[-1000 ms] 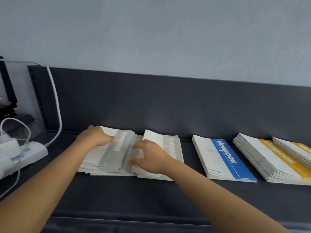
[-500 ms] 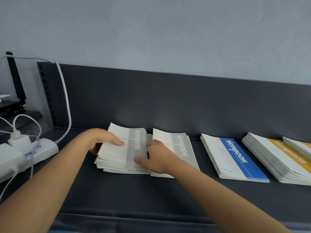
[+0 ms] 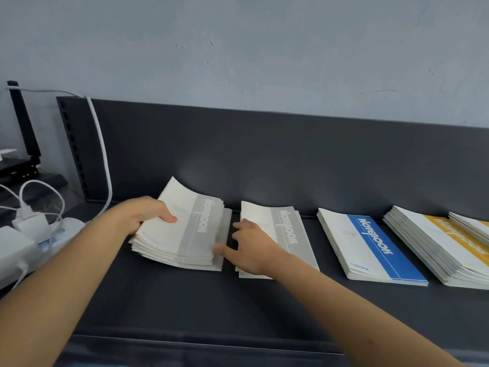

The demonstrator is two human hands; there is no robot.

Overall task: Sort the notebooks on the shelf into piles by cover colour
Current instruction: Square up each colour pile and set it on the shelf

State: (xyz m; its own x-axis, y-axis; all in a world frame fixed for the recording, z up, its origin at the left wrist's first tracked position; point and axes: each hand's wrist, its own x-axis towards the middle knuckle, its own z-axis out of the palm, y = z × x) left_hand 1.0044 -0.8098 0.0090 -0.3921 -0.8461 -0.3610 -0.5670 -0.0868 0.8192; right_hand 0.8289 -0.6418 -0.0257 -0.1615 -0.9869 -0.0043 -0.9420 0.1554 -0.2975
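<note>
Shifted leftward, grey "Notebook" stack (image 3: pixel 169 234) grasped in left hand (image 3: pixel 144 214) grip, right hand (image 3: pixel 251 247) grip released

One view only, from the camera worn on my head: it faces forward and down across the dark shelf (image 3: pixel 185 300) to its back panel (image 3: pixel 291 160) and the pale wall (image 3: pixel 264 54) above. It stands near, my forearms entering from the bottom corners and my left hand (image 3: pixel 144 217) and right hand (image 3: pixel 251 247) at the left grey pile (image 3: pixel 182 234) in mid-frame.
</note>
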